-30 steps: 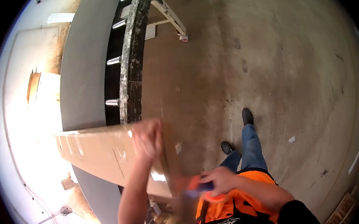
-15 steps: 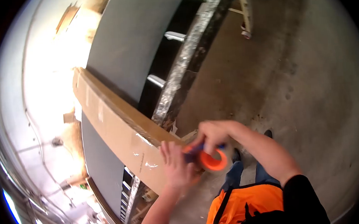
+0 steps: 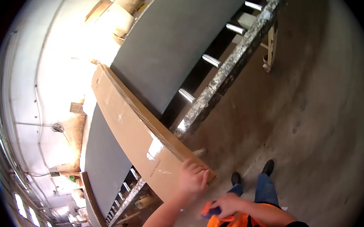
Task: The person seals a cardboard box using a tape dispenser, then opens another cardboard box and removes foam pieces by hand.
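A long, flat cardboard box (image 3: pixel 125 117) lies across a roller conveyor, with clear tape shining along its edge and on its side. My left hand (image 3: pixel 193 178) is at the box's near end, fingers bent over the edge. Lower down, in front of my body, my right hand (image 3: pixel 227 206) is closed round an orange and dark purple tape dispenser (image 3: pixel 210 209). The dispenser is apart from the box, and my fingers hide part of it.
The conveyor has a dark grey belt (image 3: pixel 165 51), metal rollers (image 3: pixel 211 61) and a worn, speckled side rail (image 3: pixel 226 76). A support leg (image 3: pixel 271 48) stands on the concrete floor (image 3: pixel 317 116). A brown panel edge (image 3: pixel 95 208) is at lower left.
My right hand has drawn the tape dispenser away from the box end, down toward my body. My left hand's spread fingers have bent over the edge. The view has shifted.
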